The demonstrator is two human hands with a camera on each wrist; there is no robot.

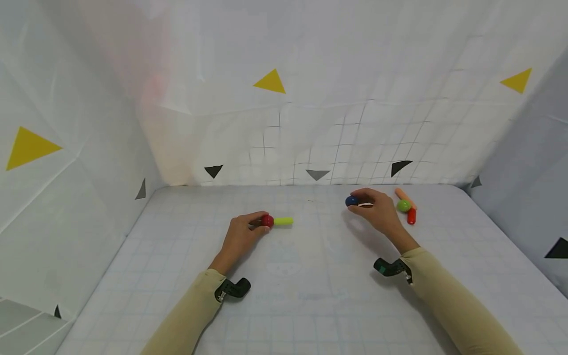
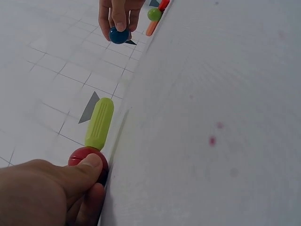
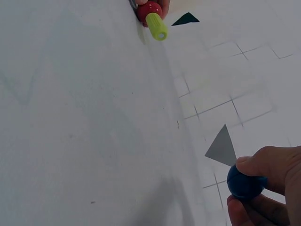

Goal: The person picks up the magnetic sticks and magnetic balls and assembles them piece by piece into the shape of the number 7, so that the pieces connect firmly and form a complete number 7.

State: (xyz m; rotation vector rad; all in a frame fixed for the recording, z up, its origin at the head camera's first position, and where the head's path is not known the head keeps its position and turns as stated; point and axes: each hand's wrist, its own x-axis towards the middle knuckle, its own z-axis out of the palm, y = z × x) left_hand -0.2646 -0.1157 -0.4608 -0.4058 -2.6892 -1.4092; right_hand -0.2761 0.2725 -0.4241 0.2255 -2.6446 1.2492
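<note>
My left hand pinches a red ball between thumb and fingers, close over the table. A yellow-green ribbed stick juts straight out from that ball, pointing right in the head view. Farther to the right, my right hand holds a glossy blue ball with its thumb on one side and fingertips on the other. The blue ball is raised above the table, with a shadow below the hand. Just right of this hand sit a green ball, an orange stick and a red stick.
A white cloth with a faint grid covers the table. White sheet walls with yellow, black and grey triangles rise at the back and on both sides. Each sleeve carries a dark wrist camera.
</note>
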